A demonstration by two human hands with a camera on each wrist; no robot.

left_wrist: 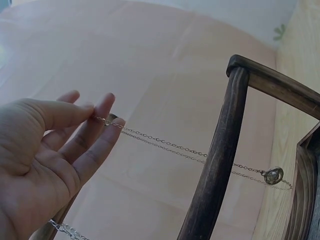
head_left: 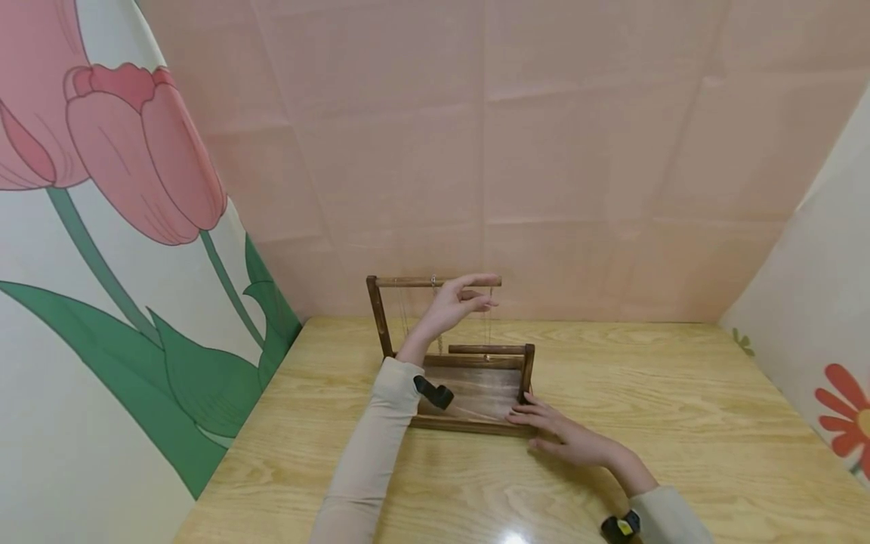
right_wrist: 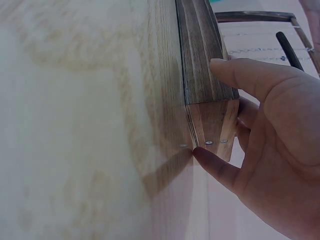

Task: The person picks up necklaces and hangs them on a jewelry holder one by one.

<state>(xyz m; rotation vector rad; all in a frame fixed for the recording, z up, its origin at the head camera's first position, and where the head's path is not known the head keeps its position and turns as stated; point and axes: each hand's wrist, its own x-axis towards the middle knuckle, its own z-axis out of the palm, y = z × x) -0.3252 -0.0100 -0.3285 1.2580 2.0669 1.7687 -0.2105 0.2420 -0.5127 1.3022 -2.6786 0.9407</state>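
Observation:
A dark wooden jewelry stand (head_left: 378, 313) has a tall upper bar, a lower short bar (head_left: 489, 350) and a tray base. My left hand (head_left: 450, 306) is up at the right part of the upper bar. In the left wrist view, its thumb and fingertips pinch a thin chain necklace (left_wrist: 165, 144), and a small round pendant (left_wrist: 273, 175) hangs from it beyond the lower post. My right hand (head_left: 567, 438) holds the front right corner of the base. In the right wrist view, its thumb lies along the wooden side (right_wrist: 205, 55) and a fingertip touches the bottom edge.
Other thin chains (head_left: 402, 310) hang from the upper bar, left of my left hand. The stand rests on a light wood-grain table (head_left: 646, 393). A pink backdrop (head_left: 578, 189) rises behind it, with flower-patterned panels (head_left: 136, 302) at the sides.

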